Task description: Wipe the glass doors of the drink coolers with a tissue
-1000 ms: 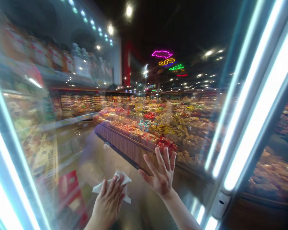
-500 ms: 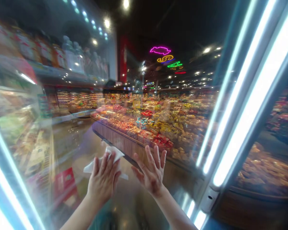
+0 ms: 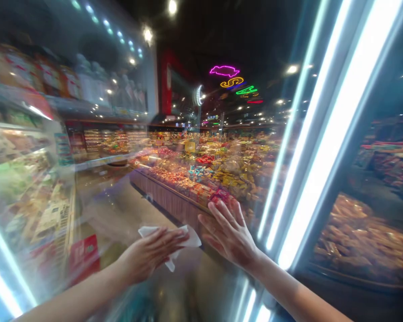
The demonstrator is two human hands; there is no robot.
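Observation:
My left hand (image 3: 151,252) lies stretched out over a white tissue (image 3: 192,237), keeping it against what looks like a clear glass pane in front of me. The tissue's folded edges stick out past the fingertips and below the palm. To its right, my right hand (image 3: 230,232) is open and holds nothing, its fingers spread and palm toward the glass. Whether that palm touches the pane I cannot tell. Both forearms reach in from the bottom of the head view.
Bright light tubes (image 3: 336,147) slant along the right side. Behind the glass, a long wood-sided bin (image 3: 164,197) holds heaps of wrapped goods. Bottles (image 3: 94,80) and stocked shelves appear blurred at left, above a red sign (image 3: 83,257).
My left hand has moved right and slightly down with the tissue and now points rightward. My right hand has shifted right. The view has turned slightly.

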